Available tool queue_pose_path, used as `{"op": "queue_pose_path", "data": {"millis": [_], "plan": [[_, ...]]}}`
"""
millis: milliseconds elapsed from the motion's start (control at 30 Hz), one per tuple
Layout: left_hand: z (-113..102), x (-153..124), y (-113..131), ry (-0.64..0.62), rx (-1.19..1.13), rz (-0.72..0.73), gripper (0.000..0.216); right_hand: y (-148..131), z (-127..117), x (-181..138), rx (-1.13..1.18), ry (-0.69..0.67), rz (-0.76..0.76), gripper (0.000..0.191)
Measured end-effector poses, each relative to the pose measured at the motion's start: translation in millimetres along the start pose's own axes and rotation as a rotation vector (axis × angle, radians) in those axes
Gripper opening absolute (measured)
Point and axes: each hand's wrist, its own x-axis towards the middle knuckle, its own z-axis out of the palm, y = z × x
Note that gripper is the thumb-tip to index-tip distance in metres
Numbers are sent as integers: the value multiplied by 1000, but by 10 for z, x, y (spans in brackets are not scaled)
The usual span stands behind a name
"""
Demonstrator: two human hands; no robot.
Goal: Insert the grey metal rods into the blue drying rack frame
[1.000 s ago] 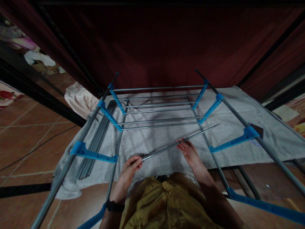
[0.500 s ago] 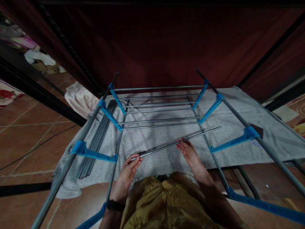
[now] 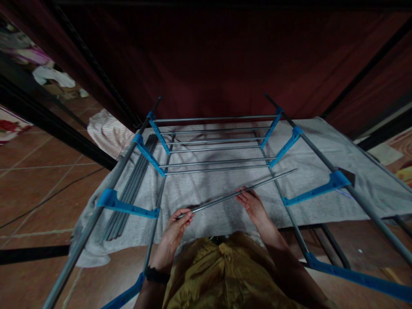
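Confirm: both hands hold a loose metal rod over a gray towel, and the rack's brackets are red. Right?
No: the head view shows the brackets are blue, not red. Left hand and right hand do hold the rod over the gray towel.

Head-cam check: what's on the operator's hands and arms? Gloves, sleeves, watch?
No gloves: left hand and right hand are bare, no rings visible. Both forearms are uncovered, with no sleeves in view. A dark wristband, possibly a watch, circles the left wrist. Nothing shows on the right wrist.
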Motion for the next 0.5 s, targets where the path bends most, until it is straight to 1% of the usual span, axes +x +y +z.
{"op": "queue_pose_path", "data": {"millis": [300,500], "plan": [[-26,10,-8,-5,3,-14,43,28,-30,19,-24,15,1,18],[-31,26,15,16,-1,-25,43,-25,-89,61,-8,50,-23,21]]}}
